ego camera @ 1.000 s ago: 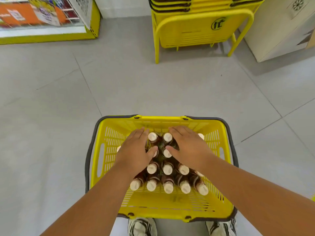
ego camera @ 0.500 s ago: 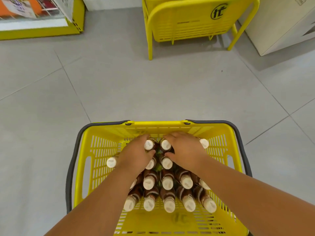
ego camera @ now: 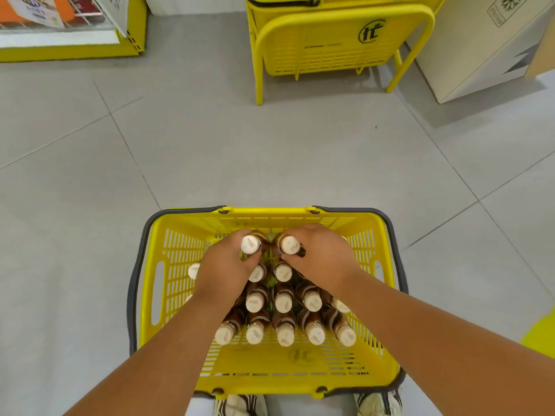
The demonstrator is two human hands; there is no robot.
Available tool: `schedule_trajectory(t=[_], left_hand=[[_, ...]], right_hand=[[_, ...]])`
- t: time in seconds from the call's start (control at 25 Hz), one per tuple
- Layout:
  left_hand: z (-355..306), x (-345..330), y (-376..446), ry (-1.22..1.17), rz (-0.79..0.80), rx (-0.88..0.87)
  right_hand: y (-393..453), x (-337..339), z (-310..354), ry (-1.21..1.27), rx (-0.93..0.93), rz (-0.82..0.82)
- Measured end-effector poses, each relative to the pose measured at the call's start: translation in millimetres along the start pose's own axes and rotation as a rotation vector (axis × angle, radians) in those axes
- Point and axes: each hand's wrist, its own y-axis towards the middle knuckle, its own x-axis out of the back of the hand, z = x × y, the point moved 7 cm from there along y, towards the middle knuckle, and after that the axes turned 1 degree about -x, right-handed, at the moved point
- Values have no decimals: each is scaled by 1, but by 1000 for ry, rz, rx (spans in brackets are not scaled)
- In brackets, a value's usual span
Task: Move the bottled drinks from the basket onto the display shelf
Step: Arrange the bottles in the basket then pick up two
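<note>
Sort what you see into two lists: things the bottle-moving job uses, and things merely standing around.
Job:
yellow basket
bottled drinks
left hand, gripping one bottle
right hand, gripping another

Standing around:
stack of yellow baskets on a stand
white cabinet
person's shoes

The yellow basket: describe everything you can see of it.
The yellow basket is a rectangular shopping basket that looks like moulded plastic, with slotted walls and floor, an oval cut-out in its left wall and a round logo embossed on the floor. Two dark grey handles lie folded down along its rim. It sits upright on the grey tiled floor at the person's feet. Brown bottles with cream caps stand inside in rows, and both hands reach in, each gripping a bottle near the far wall.
</note>
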Motion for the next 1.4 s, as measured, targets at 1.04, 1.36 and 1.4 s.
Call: schedule_trajectory(t=[1.04,1.36,1.4], left_hand=[[-442,461,-280,-342,-212,-375],[-534,628,-377,-433,-371,-492],[-538,642,-386,-442,-380,-496]], right_hand=[[-303,591,276,548,278,-483],[-386,728,376,486,419,-535],[-393,738,388,493,426,-528]])
